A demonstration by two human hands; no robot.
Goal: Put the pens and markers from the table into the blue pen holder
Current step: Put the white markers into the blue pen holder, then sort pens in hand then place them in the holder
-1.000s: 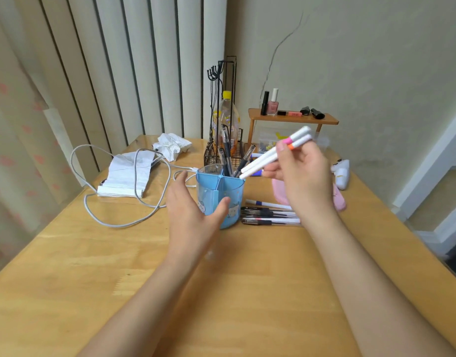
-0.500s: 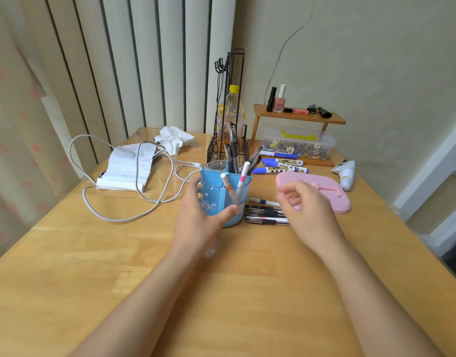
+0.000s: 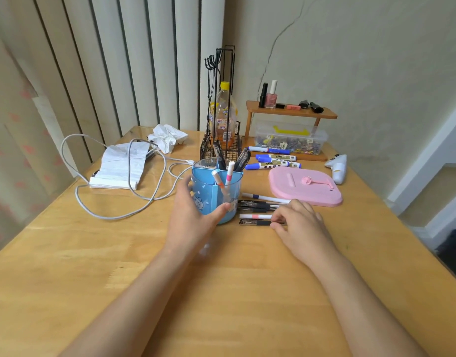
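Note:
My left hand [image 3: 193, 217] is wrapped around the near left side of the blue pen holder [image 3: 209, 186], which stands upright on the table. Two white markers [image 3: 229, 173] and some black pens [image 3: 241, 159] stick out of it. Right of the holder lie several pens: a white one with a blue band [image 3: 265, 198], black ones [image 3: 255, 206], a white one with a pink band [image 3: 255, 216] and a black pen [image 3: 255, 222] nearest me. My right hand [image 3: 299, 225] is down on their right ends, thumb and fingers pinching the nearest black pen. Three blue markers [image 3: 273, 164] lie farther back.
A pink flat tray-like object [image 3: 306, 186] lies right of the pens, with a white device [image 3: 337, 167] beyond it. A white cable [image 3: 144, 197] loops over folded paper [image 3: 118, 166] at the left. A wire rack with a bottle [image 3: 223, 119], a small wooden shelf [image 3: 291, 113] and a clear box [image 3: 291, 137] stand at the back.
My right hand held two white markers above the holder, released them into it, then dropped to the pens on the table. My left hand stayed on the holder.

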